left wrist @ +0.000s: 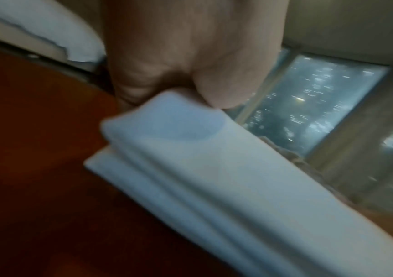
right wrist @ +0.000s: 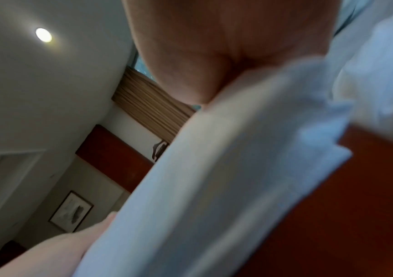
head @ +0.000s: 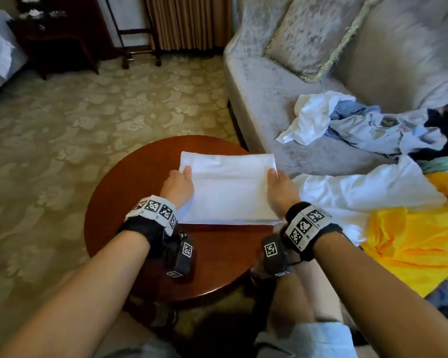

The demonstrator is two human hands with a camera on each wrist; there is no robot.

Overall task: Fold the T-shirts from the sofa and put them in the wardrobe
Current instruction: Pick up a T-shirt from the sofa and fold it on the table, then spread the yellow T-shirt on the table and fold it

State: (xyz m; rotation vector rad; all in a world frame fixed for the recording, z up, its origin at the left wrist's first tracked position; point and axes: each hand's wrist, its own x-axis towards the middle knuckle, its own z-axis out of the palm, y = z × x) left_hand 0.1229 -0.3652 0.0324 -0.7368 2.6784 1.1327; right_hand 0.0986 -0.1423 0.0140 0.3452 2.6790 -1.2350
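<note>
A white T-shirt (head: 228, 187), folded into a flat rectangle, lies over the round red-brown wooden table (head: 130, 202). My left hand (head: 178, 186) grips its left edge, thumb on top. My right hand (head: 279, 188) grips the right edge the same way. In the left wrist view the thumb pinches the layered white T-shirt (left wrist: 214, 178), its held edge slightly above the table (left wrist: 36, 168). The right wrist view, blurred, shows my right hand (right wrist: 214, 75) on the folded white T-shirt (right wrist: 202, 187). A heap of unfolded shirts (head: 367, 130) in white, blue and yellow lies on the grey sofa (head: 264, 99).
A white garment (head: 360, 187) and a yellow one (head: 411, 239) lie on the sofa seat close to my right wrist. A cushion (head: 311, 34) leans on the sofa back. Patterned carpet (head: 88, 125) spreads to the left. Dark furniture (head: 60, 34) and a curtain (head: 189, 21) stand at the back.
</note>
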